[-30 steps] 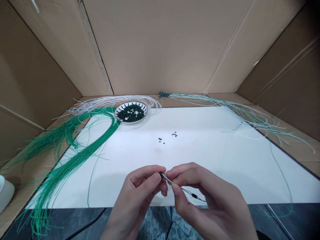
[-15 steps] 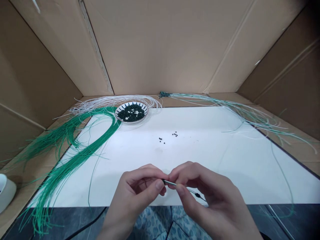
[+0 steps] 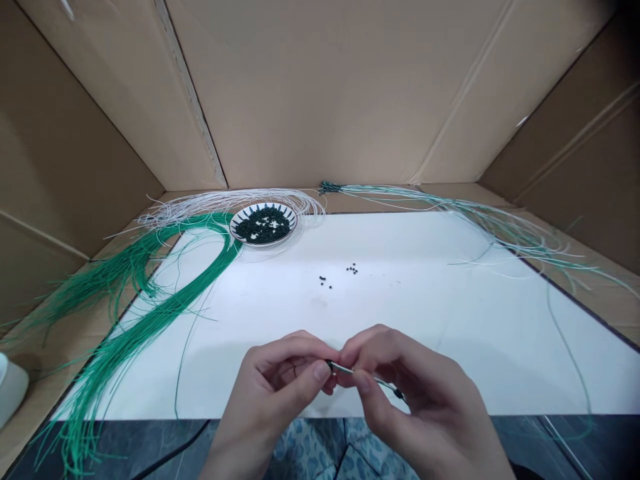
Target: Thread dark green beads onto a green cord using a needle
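My left hand [image 3: 280, 393] is closed, thumb and index finger pinching one end of a thin pale green cord [image 3: 342, 368], where a small dark bead or knot [image 3: 329, 364] shows at the fingertips. Just beside it, my right hand [image 3: 420, 393] pinches the same cord between thumb and forefinger. Past the right fingertips the cord continues and carries a second small black piece [image 3: 399, 393]. Both hands are held above the front part of the white board [image 3: 280, 313]. What lies inside the curled fingers is hidden.
Small black beads [image 3: 353, 269] lie loose mid-board. A patterned dish [image 3: 235, 235] holds many dark beads. Green cords [image 3: 165, 313] spread on the left, white cords [image 3: 200, 207] behind them. Finished-looking green and white strands [image 3: 450, 203] lie back right. Cardboard walls [image 3: 320, 93] surround the board.
The fingers have shifted only slightly on the cord, and the black piece beyond my right fingertips sits closer to the right palm. The view has moved a little.
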The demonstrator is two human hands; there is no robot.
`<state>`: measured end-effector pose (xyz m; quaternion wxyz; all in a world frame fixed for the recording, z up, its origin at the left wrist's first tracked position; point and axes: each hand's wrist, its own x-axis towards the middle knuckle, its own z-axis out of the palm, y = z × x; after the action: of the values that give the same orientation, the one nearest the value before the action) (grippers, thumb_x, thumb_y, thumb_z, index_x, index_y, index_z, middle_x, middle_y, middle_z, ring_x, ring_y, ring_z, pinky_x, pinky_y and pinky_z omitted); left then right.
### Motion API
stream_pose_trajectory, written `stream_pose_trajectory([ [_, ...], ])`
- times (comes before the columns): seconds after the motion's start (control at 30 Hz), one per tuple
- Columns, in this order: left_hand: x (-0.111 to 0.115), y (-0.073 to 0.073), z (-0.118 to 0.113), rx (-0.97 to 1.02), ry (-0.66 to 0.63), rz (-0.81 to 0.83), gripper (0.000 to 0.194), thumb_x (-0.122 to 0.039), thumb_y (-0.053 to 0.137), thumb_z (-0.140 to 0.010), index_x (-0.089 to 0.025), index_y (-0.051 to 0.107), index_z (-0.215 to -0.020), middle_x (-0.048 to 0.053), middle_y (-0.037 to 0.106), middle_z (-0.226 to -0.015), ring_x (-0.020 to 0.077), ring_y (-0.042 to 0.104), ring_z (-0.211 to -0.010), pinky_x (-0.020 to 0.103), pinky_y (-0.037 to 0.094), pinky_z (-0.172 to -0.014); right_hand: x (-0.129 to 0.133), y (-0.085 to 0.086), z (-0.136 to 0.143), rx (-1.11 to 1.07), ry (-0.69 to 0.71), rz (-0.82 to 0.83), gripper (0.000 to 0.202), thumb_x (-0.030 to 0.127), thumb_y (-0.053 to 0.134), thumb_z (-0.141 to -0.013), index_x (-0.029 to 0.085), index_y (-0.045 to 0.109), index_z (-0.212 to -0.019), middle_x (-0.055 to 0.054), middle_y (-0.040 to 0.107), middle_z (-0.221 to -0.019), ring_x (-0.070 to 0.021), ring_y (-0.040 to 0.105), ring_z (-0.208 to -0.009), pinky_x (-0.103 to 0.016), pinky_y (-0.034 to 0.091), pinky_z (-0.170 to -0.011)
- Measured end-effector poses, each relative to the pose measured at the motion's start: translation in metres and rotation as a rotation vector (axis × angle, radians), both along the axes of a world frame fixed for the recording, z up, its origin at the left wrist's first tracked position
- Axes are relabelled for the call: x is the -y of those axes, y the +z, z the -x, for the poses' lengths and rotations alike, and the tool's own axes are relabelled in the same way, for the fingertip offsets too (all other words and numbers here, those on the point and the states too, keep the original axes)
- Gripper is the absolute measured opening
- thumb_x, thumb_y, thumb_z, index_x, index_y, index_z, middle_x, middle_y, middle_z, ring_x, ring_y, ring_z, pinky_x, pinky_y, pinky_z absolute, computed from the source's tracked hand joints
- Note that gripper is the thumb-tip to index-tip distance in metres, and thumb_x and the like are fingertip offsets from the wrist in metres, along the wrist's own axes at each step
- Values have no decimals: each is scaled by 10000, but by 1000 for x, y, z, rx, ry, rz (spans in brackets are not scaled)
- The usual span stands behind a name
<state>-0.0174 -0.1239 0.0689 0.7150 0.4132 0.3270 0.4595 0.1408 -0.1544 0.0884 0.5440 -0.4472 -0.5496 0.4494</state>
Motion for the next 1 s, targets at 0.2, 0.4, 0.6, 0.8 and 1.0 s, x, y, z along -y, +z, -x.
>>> stream_pose_trajectory([
  [0.2, 0, -1, 1, -19, 4, 8, 76, -331, 835, -833, -263, 866, -827, 9, 778, -772, 111, 673, -702, 155, 527, -671, -2, -1, -1, 11, -11, -2, 182, 171, 606, -923, 280, 632, -780, 71, 698, -798, -112, 664, -712, -207, 506, -686],
  [0.4, 0, 2, 1, -71, 27, -8, 110, -370, 855, -806, -265, 874, -833, 14, 774, -788, 111, 664, -713, 155, 524, -686, -3, -1, -5, 45, 27, 10, 184, 148, 603, -903, 258, 593, -756, 58, 699, -806, -121, 658, -719, -218, 515, -694],
  [0.6, 3, 7, 0, -90, 60, 28, 147, -384, 896, -750, -245, 874, -794, 14, 739, -751, 109, 635, -678, 168, 508, -646, -3, 0, -8, 61, 39, 11, 179, 125, 629, -862, 237, 583, -730, 58, 707, -798, -106, 667, -713, -191, 522, -685],
  [0.8, 5, 8, -4, -88, 105, 11, 157, -387, 901, -736, -235, 867, -755, 9, 740, -713, 107, 632, -641, 175, 510, -635, 0, -1, -6, 85, -10, -16, 162, 155, 637, -898, 256, 638, -771, 61, 719, -795, -96, 686, -741, -171, 525, -699],
  [1.0, 6, 8, -11, -72, 204, 19, 42, -269, 873, -762, -236, 857, -742, -1, 741, -700, 120, 641, -658, 180, 524, -642, 4, -6, 4, 98, -135, -118, 149, 150, 630, -922, 235, 660, -804, -11, 744, -854, -160, 720, -786, -250, 598, -736],
])
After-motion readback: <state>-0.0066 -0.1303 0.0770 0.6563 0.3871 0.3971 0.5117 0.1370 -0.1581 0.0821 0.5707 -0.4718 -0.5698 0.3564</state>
